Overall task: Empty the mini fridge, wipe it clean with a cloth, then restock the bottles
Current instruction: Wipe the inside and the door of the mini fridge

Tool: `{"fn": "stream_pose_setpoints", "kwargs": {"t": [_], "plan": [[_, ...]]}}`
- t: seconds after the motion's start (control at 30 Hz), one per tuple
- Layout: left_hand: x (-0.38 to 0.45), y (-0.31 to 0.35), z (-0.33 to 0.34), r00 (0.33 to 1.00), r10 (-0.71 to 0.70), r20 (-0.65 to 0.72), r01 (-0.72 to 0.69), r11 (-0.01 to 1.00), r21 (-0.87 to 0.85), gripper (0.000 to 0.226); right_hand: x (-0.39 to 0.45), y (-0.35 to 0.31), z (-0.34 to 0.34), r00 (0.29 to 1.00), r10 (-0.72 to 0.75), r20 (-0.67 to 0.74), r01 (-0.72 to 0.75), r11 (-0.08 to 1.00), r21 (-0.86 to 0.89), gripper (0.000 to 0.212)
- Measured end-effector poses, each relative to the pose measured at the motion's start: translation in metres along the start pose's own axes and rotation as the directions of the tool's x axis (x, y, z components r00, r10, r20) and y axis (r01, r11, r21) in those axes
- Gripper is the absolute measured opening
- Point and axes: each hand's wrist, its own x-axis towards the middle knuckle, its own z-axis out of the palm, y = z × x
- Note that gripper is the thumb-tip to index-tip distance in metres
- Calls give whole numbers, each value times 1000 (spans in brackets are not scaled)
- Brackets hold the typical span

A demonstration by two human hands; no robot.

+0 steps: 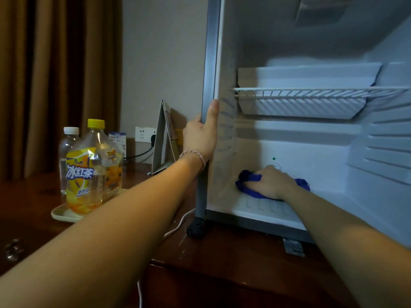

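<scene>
The mini fridge (378, 196) stands open on a dark wooden cabinet, its white inside bare of bottles. My left hand (201, 134) grips the fridge's grey left front edge. My right hand (270, 183) presses a blue cloth (249, 182) onto the fridge floor near the back left corner. A wire shelf (311, 92) spans the middle of the fridge. To the left, on a pale tray (61, 215), stand a yellow-capped iced tea bottle (89, 170) and a white-capped clear water bottle (66, 152).
A small blue-and-white carton (119, 138) stands behind the bottles. A folded card stand (163, 138) leans beside the fridge. A wall socket (144, 134) holds a black plug; a white cable (178, 225) runs across the wooden top. Brown curtains hang at the left.
</scene>
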Motion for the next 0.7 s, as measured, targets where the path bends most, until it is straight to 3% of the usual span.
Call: {"fn": "stream_pose_setpoints", "kwargs": {"t": [0.07,0.3,0.4,0.57,0.7], "plan": [[-1,1,0,1000,-5,-6,5,1000,3,53,4,1,2,1000,3,-4,-3,1000,-1,67],[-3,3,0,1000,-8,16,8,1000,-11,52,-28,0,-8,997,-70,45,69,997,28,42],[-3,3,1,1000,-6,6,6,1000,-8,63,-45,2,-7,991,-131,9,131,991,-1,44],[0,-1,2,1000,14,2,-14,1000,10,55,-41,5,3,992,-50,-119,54,998,35,66],[3,-1,1,1000,-13,8,13,1000,15,65,-32,-4,1,992,-21,-121,25,999,28,53]]}}
